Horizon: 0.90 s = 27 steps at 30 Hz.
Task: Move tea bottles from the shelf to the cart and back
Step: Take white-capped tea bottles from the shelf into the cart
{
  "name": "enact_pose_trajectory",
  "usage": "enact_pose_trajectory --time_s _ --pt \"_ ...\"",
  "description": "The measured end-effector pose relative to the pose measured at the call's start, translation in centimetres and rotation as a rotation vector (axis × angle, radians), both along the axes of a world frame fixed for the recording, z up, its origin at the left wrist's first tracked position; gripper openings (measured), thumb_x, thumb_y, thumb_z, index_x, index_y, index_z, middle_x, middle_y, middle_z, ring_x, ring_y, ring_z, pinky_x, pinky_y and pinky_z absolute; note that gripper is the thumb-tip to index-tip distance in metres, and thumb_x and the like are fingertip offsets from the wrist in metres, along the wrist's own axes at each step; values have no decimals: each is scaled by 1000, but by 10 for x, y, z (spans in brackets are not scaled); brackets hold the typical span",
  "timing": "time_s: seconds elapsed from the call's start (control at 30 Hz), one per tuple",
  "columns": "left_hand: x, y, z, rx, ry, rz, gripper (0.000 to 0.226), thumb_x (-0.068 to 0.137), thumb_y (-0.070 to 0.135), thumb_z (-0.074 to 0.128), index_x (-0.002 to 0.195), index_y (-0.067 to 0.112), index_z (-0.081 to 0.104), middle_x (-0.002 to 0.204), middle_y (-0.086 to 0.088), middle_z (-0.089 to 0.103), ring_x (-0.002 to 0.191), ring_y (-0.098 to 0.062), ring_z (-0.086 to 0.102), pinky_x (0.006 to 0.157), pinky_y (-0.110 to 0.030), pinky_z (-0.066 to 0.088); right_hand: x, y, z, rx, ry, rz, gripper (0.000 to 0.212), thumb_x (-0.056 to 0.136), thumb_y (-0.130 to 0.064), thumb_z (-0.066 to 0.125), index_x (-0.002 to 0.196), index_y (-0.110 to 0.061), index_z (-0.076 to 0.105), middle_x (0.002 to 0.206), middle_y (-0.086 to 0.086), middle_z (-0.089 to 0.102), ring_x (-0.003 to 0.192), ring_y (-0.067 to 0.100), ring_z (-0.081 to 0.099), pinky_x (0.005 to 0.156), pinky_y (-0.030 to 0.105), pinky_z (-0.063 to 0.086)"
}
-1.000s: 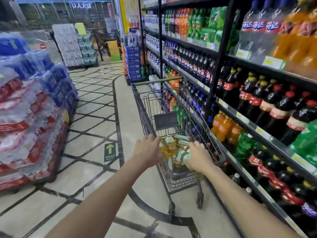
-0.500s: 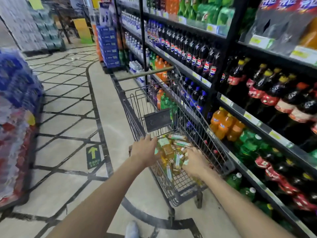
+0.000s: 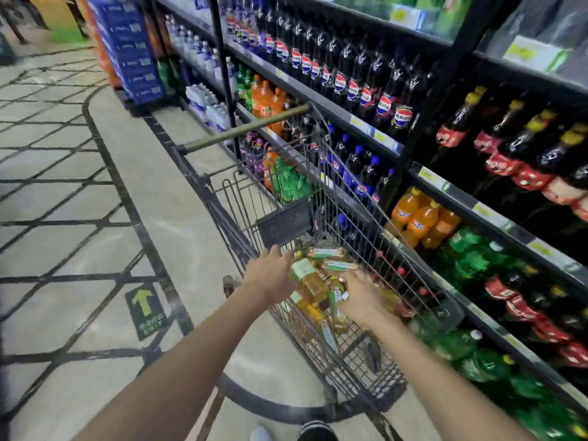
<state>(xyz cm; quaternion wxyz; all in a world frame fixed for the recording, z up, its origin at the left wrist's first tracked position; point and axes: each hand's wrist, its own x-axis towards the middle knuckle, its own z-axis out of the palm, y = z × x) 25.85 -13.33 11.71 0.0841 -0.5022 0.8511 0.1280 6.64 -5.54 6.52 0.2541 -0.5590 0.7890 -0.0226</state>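
Observation:
Several amber tea bottles (image 3: 313,286) with pale green labels lie piled in the near end of a wire shopping cart (image 3: 386,240). My left hand (image 3: 269,276) reaches in from the cart's left side, its fingers curved over a bottle with a pale green label. My right hand (image 3: 361,299) is in the basket on the pile's right side and grips a bottle whose white cap shows by the fingers. The palms and thumbs are hidden. The drinks shelf (image 3: 375,130) runs along the cart's right side.
The shelf holds rows of cola, orange and green soda bottles (image 3: 420,219). The cart's handle (image 3: 245,130) points away from me. Tiled aisle floor with a green arrow sticker (image 3: 146,310) lies to the left. Blue crates (image 3: 133,55) are stacked at the far end. My shoe (image 3: 315,432) shows below.
The view has moved closer to the cart and tilted down. Both hands stay in the basket on the tea bottles; the water packs at the left have left the view.

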Motion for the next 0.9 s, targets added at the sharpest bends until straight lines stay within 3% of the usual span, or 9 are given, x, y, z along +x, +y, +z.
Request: enact_pose_trajectory --time_s 0.27,0.5,0.6,0.7,0.8,0.9 --pt "-22 -55 -32 78 -28 -36 57 95 45 55 144 20 39 136 -9 49 125 -30 48 98 -47 47 -15 -30 -26 61 -40 -117 77 83 -27 76 149 -23 36 146 -1 41 137 21 38 115 41 36" --pt "-43 -94 -67 174 -90 3 63 97 45 53 151 23 31 145 -9 43 128 -31 48 98 -47 46 -38 -73 -61 147 -62 -133 75 90 -25 69 153 -17 29 158 7 30 145 28 30 116 42 30" --pt "-48 -111 -91 190 -149 59 62 97 47 55 149 20 34 144 -10 45 124 -31 53 96 -44 50 -42 -94 -79 194 -86 -125 79 90 -26 70 154 -13 26 161 11 25 147 31 25 118 44 29" --pt "-52 -125 -116 235 -167 118 60 96 46 57 147 19 37 139 -10 49 118 -30 57 97 -45 50 -44 -113 -95 224 -80 -89 77 88 -28 71 151 -13 31 157 11 32 143 33 31 115 43 35" --pt "-54 -134 -145 281 -210 169 62 96 46 57 148 19 36 129 -10 55 109 -28 60 86 -39 56 -44 -125 -111 242 -106 -85 73 87 -27 72 149 -16 35 156 11 34 142 31 34 112 43 39" --pt "-58 -145 -178 334 -272 205 52 96 43 56 142 20 49 120 -7 62 94 -22 64 76 -34 59 -43 -136 -130 273 -139 -91 75 86 -28 73 149 -17 33 157 9 32 143 30 32 114 44 36"
